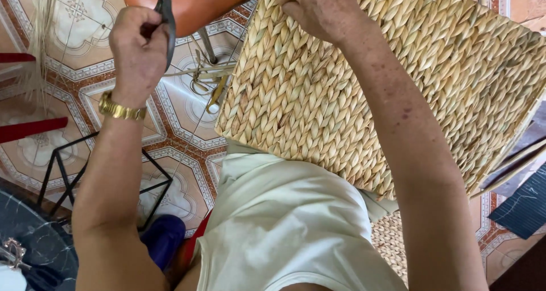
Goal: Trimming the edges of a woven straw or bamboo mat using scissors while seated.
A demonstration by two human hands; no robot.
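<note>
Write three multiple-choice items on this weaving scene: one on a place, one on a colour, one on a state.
1. Where does the woven basket rest?
A. flat on the floor
B. on the person's lap
C. on a shelf

2. What colour is the wristwatch?
A. gold
B. black
C. blue

3. How is the left hand engaged?
A. lying open on the tiles
B. gripping scissors
C. holding a cup

Answers:
1 B: the basket lies tilted over the pale cloth on the lap, the right hand on its top edge.
2 A: the band on the left wrist gleams gold.
3 B: the fingers are closed through the dark scissor handles.
</note>
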